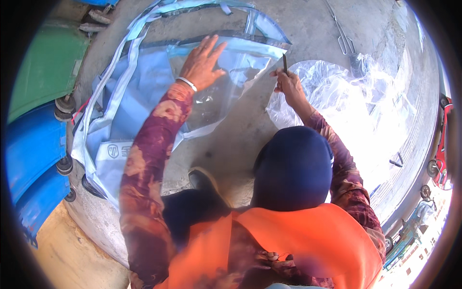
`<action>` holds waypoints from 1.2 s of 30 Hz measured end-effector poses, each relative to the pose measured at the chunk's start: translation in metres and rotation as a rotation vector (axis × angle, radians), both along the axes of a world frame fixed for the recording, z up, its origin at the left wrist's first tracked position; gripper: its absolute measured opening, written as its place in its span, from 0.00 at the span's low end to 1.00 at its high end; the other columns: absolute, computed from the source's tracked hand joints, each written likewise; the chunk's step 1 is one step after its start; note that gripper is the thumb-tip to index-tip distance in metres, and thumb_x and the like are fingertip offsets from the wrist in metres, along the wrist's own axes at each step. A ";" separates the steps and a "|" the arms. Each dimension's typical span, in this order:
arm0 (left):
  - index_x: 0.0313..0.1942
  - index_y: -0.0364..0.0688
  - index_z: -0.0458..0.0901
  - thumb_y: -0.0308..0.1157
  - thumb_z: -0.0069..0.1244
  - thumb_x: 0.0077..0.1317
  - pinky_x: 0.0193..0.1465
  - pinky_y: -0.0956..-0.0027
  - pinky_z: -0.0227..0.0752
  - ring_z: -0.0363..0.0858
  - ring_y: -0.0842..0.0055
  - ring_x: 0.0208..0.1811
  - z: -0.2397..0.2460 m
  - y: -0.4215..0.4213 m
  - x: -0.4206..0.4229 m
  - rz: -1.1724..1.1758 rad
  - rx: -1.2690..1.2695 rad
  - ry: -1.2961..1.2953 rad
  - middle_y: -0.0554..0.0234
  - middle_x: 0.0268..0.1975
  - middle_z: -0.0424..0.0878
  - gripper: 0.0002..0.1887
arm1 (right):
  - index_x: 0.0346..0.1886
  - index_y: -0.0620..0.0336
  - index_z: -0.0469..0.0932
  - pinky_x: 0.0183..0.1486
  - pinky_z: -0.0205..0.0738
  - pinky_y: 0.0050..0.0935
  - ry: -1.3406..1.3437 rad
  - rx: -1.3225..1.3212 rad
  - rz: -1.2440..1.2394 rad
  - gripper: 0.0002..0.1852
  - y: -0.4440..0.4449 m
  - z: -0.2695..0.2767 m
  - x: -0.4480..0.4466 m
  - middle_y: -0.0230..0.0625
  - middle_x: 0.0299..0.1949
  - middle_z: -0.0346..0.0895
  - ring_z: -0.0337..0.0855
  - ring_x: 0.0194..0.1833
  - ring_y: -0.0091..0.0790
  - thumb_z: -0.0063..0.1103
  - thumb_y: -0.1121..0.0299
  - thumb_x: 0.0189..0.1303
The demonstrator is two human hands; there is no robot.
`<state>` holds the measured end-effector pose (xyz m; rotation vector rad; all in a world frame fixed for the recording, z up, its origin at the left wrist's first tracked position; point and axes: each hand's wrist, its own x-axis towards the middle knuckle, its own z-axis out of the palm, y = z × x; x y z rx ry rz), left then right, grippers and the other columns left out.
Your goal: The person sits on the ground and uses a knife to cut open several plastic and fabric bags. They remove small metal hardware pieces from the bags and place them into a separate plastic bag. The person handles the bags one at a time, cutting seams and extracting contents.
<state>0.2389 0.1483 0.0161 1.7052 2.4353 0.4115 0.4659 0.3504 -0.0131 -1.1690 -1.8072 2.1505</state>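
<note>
Fingers spread, my left hand (202, 65) is over a light-blue and white fabric cover (148, 76) with a clear plastic window (205, 97). Whether the palm presses on it cannot be told. A white band circles that wrist. My right hand (288, 85) grips a thin, dark, knife-like blade (284, 63), which points away from me. Its tip is close to the cover's right corner; contact is unclear. The cover lies spread and folded on the concrete floor, with loose strips along its far and left edges. A printed mark shows on its near-left part.
Crumpled clear plastic sheeting (346, 97) lies beside my right hand. Metal tongs (343, 32) rest on the floor beyond. Along the left stand a green wheeled bin (47, 65) and blue wheeled bins (36, 144). My boot (202, 180) is near the cover's front edge.
</note>
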 end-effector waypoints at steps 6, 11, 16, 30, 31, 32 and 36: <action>0.73 0.50 0.57 0.52 0.63 0.55 0.75 0.44 0.44 0.54 0.58 0.76 -0.026 0.139 0.042 0.092 -0.238 0.089 0.49 0.68 0.67 0.48 | 0.41 0.67 0.82 0.32 0.69 0.24 0.103 0.093 -0.211 0.21 0.111 -0.007 -0.060 0.19 0.19 0.59 0.62 0.21 0.20 0.51 0.55 0.70; 0.57 0.47 0.79 0.45 0.60 0.57 0.62 0.55 0.59 0.78 0.64 0.55 -0.014 0.136 0.047 0.000 -0.490 -0.014 0.58 0.44 0.83 0.27 | 0.41 0.60 0.86 0.37 0.75 0.30 0.015 0.663 0.071 0.22 0.174 -0.034 -0.122 0.33 0.22 0.76 0.75 0.24 0.32 0.54 0.50 0.67; 0.40 0.44 0.87 0.45 0.58 0.60 0.56 0.59 0.62 0.79 0.63 0.43 -0.010 0.091 0.052 -0.085 -0.225 -0.060 0.57 0.34 0.81 0.15 | 0.40 0.60 0.86 0.39 0.79 0.36 -0.185 1.045 0.443 0.24 0.188 -0.097 -0.189 0.46 0.33 0.84 0.84 0.32 0.43 0.59 0.46 0.61; 0.42 0.46 0.86 0.52 0.58 0.60 0.53 0.48 0.70 0.83 0.57 0.50 -0.027 0.033 -0.092 0.477 -0.626 0.187 0.55 0.43 0.88 0.20 | 0.28 0.63 0.81 0.23 0.65 0.30 -0.164 0.352 0.262 0.17 0.193 0.034 -0.093 0.28 0.18 0.65 0.67 0.19 0.26 0.55 0.57 0.63; 0.44 0.48 0.85 0.50 0.60 0.60 0.54 0.48 0.69 0.83 0.59 0.50 -0.043 0.034 -0.091 0.467 -0.613 0.228 0.56 0.44 0.88 0.18 | 0.31 0.62 0.82 0.23 0.64 0.30 -0.198 0.409 0.244 0.19 0.186 0.023 -0.099 0.28 0.17 0.64 0.67 0.18 0.25 0.55 0.54 0.64; 0.46 0.51 0.85 0.47 0.61 0.60 0.54 0.47 0.68 0.83 0.60 0.51 -0.056 0.038 -0.091 0.451 -0.635 0.245 0.57 0.45 0.87 0.17 | 0.34 0.62 0.83 0.23 0.62 0.29 -0.198 0.455 0.250 0.21 0.179 0.013 -0.102 0.27 0.17 0.63 0.67 0.18 0.24 0.55 0.51 0.65; 0.50 0.56 0.83 0.39 0.63 0.57 0.57 0.47 0.63 0.76 0.64 0.59 -0.071 0.045 -0.082 0.447 -0.619 0.310 0.63 0.51 0.84 0.19 | 0.41 0.60 0.85 0.26 0.64 0.29 -0.136 0.499 0.243 0.24 0.158 -0.024 -0.094 0.29 0.18 0.67 0.69 0.19 0.24 0.52 0.46 0.68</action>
